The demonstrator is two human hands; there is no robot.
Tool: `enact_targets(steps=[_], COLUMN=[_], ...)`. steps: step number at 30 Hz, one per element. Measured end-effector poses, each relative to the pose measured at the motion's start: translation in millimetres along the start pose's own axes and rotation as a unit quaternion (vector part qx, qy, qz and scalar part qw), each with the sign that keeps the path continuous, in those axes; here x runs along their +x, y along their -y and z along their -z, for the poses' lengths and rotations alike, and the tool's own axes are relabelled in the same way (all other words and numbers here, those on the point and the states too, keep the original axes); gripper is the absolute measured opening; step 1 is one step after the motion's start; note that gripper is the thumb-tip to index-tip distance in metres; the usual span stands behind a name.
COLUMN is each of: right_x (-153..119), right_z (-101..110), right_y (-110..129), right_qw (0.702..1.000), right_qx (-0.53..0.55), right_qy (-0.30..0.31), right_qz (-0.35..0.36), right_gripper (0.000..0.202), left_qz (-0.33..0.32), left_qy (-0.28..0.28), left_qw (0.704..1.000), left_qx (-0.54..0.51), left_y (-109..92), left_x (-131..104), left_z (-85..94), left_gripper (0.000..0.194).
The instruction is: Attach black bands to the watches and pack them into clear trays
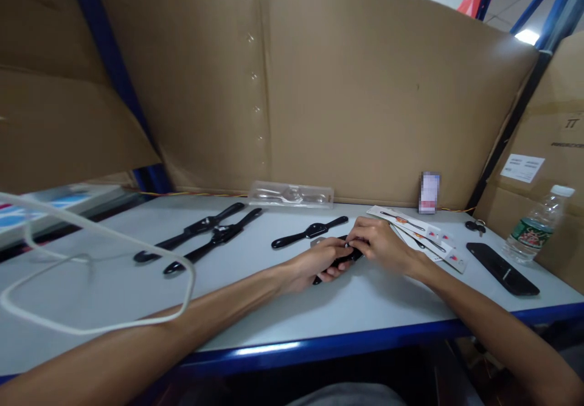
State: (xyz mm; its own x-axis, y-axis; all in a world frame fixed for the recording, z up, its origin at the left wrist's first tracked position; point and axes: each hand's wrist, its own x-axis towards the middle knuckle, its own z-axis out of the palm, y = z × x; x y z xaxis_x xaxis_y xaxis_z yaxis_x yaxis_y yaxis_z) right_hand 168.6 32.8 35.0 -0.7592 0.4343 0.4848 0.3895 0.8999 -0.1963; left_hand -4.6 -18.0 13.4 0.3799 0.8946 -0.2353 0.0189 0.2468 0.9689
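My left hand (322, 265) is closed around a black spokeshave (337, 261), which is held just above the table in front of me. The fingers of my right hand (376, 241) pinch at its middle, near the far handle. What lies between those fingertips is hidden. Just behind my hands lies another black spokeshave (314, 231), showing an opening in its centre. Farther left rest two more, a front spokeshave (214, 241) and a rear spokeshave (194, 228), side by side at a slant. Printed cards (422, 235) picturing a spokeshave lie fanned out beyond my right hand.
A clear plastic blister shell (292, 195) stands along the cardboard wall (347, 89). To the right are a black phone (502, 269), a water bottle (536, 229) and keys (475, 226). A white cable (189, 290) loops across the left foreground. The table's blue edge (296, 346) runs nearest me.
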Motion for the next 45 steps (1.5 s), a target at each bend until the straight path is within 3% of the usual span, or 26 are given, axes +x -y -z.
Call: enact_targets(steps=[8, 14, 17, 21, 27, 32, 41, 45], right_x=[2.5, 6.8, 8.2, 8.0, 4.8, 3.7, 2.3, 3.0], right_z=[2.6, -5.1, -7.5, -4.2, 0.9, 2.6, 10.6, 16.0], right_y=[-5.2, -5.0, -6.5, -7.9, -7.9, -5.8, -9.3, -5.9], right_qw=[1.000, 0.983, 0.976, 0.980, 0.991, 0.991, 0.995, 0.996], right_qx=[-0.008, 0.105, 0.127, 0.112, -0.027, -0.073, -0.037, 0.007], right_qy=[0.026, 0.026, 0.016, 0.017, 0.022, 0.046, 0.057, 0.021], right_qz=[0.012, -0.148, -0.177, -0.165, -0.127, -0.102, -0.080, -0.085], right_gripper=[0.022, 0.012, 0.008, 0.009, 0.016, 0.026, 0.038, 0.016], left_qz=[0.014, 0.025, 0.030, 0.037, 0.038, 0.046, 0.043, 0.043], left_qy=[0.007, 0.018, 0.014, 0.020, 0.030, 0.026, 0.038, 0.045], left_qw=[1.000, 0.999, 0.999, 0.999, 0.999, 0.998, 0.998, 0.998], left_qx=[0.015, 0.027, 0.019, 0.005, -0.015, -0.021, -0.018, -0.026], left_y=[-0.7, -0.8, -1.1, -1.8, -1.8, -2.3, -4.2, -5.1], left_x=[0.5, 0.4, -0.4, -0.7, 1.4, 1.2, 0.4, 0.2], left_z=[1.5, 2.0, 2.8, 5.3, 8.6, 8.3, 7.9, 7.5], left_gripper=[0.016, 0.012, 0.013, 0.010, 0.010, 0.004, 0.014, 0.016])
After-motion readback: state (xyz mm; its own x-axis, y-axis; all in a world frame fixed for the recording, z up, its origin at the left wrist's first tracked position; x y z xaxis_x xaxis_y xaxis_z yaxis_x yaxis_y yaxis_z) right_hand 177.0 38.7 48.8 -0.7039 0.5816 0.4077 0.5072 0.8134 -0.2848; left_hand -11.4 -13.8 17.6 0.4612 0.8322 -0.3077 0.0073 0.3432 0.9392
